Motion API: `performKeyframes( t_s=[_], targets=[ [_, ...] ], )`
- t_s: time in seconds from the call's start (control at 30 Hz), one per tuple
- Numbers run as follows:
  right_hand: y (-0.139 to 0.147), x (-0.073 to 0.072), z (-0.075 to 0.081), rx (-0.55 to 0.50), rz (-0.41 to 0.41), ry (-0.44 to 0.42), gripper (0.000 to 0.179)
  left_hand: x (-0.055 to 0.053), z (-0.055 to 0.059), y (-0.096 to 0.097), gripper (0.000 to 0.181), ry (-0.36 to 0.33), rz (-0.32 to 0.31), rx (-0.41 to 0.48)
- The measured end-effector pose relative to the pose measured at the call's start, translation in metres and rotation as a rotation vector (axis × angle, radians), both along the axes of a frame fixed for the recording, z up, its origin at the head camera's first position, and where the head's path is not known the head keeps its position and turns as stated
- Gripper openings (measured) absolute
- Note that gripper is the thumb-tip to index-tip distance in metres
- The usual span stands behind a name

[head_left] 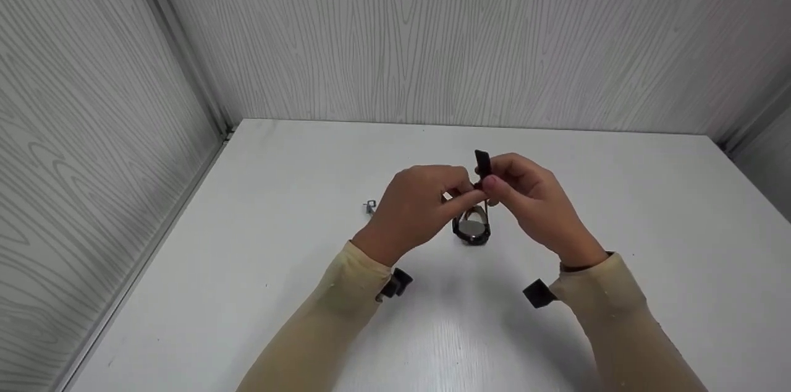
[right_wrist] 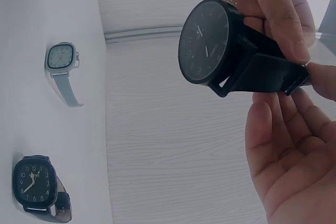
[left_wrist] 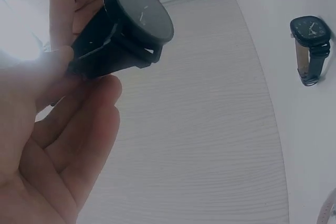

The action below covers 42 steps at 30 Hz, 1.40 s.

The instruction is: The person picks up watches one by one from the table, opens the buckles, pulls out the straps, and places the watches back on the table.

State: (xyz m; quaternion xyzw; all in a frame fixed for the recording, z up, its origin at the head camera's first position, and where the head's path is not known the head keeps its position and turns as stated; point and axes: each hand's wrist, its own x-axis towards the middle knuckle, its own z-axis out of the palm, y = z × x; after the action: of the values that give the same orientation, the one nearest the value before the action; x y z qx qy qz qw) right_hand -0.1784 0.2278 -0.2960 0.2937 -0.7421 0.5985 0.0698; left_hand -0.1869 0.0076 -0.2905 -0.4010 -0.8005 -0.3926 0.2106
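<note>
A black wristwatch [head_left: 473, 229] with a round dark dial hangs between the two hands, its strap forming a loop. My left hand [head_left: 417, 209] pinches the strap near the buckle with thumb and fingers. From the other side, my right hand [head_left: 534, 203] grips the strap at the same spot, and a black strap end [head_left: 482, 163] sticks up above the fingertips. Both wrist views show the watch's dial [right_wrist: 205, 40]; the head view shows the silvery back of the case inside the loop. The fingers partly cover the buckle.
A watch with a pale square case [right_wrist: 61, 59] and light strap lies on the white table [head_left: 278, 318]; the head view shows part of it left of the hands. Also lying there is a black square watch [left_wrist: 311, 31]. Wood-grain panels [head_left: 401, 33] enclose the table at back and sides.
</note>
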Motion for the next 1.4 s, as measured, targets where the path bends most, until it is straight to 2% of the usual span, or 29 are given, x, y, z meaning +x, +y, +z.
performKeyframes(
  t_s=[0.13,0.27,0.37,0.53,0.7,0.97,1.27,1.4],
  targets=[
    [0.0014,0.0014,0.0009,0.011,-0.033,0.003,0.013,-0.0001,0.0007,0.0007,0.023,0.022,0.034,-0.011],
    [0.0017,0.0036,0.0037,0.025,-0.066,0.017,0.014,0.0001,0.0022,0.0011,0.026,0.036,0.101,-0.003],
    [0.001,0.0054,0.0052,0.041,-0.094,0.042,0.015,0.0007,0.0035,0.0008,0.027,0.006,0.131,0.006],
    [0.0001,0.0067,0.0059,0.03,-0.097,0.093,0.017,0.0011,0.0052,0.0014,0.035,-0.087,0.08,0.012],
    [0.0006,0.0065,0.0066,-0.009,-0.074,0.139,0.02,0.0004,0.0063,0.0019,0.029,-0.114,0.036,-0.003],
    [0.0012,0.0057,0.0058,0.017,-0.029,0.128,0.022,-0.0003,0.0044,0.0003,0.024,-0.107,0.028,-0.027],
    [-0.0014,0.0074,0.0028,0.071,-0.072,0.112,0.025,0.002,0.0035,-0.0009,0.017,-0.034,0.029,-0.048],
    [-0.0009,0.0083,0.0048,0.083,-0.067,0.125,0.028,0.0026,0.0047,0.0004,0.011,-0.047,0.01,-0.044]
  ],
)
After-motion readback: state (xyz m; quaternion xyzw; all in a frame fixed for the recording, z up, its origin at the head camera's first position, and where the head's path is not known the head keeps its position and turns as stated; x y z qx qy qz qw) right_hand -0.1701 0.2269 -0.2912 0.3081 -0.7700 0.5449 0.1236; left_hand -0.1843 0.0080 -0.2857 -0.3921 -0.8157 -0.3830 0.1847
